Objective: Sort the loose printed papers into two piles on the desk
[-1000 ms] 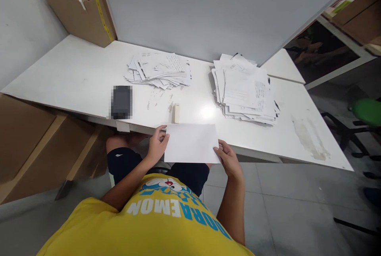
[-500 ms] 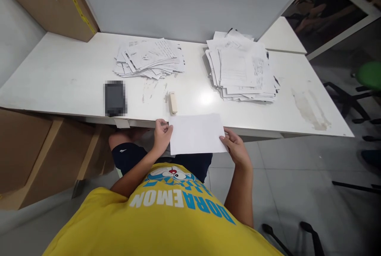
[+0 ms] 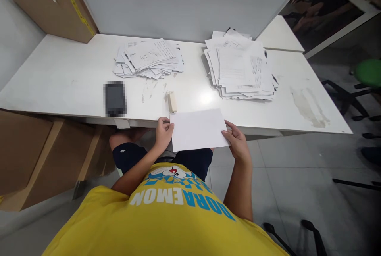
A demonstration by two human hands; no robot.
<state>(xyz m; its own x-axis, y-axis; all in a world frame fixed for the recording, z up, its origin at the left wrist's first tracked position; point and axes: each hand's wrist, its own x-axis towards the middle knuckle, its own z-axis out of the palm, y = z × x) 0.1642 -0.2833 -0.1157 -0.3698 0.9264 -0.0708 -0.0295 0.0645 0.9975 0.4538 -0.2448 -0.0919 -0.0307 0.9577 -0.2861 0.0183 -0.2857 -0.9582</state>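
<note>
I hold a blank white sheet of paper [image 3: 199,129] over the front edge of the white table [image 3: 65,81]. My left hand [image 3: 163,133] pinches the sheet's left edge and my right hand [image 3: 236,141] grips its right edge; both are closed on it. A small cream stapler [image 3: 172,102] lies on the table just beyond my left hand. A spread pile of printed papers [image 3: 149,58] sits at the back middle, and a taller stack of papers [image 3: 239,69] at the back right.
A dark phone [image 3: 114,98] lies near the table's front edge at left. A cardboard box [image 3: 50,4] stands in the back left corner against the grey partition. Cardboard panels [image 3: 35,149] lean under the table. A green stool [image 3: 369,72] stands at right.
The sheet and both hands have moved a little forward and up toward the table edge; the sheet now overlaps the tabletop more. The camera view shifted slightly.
</note>
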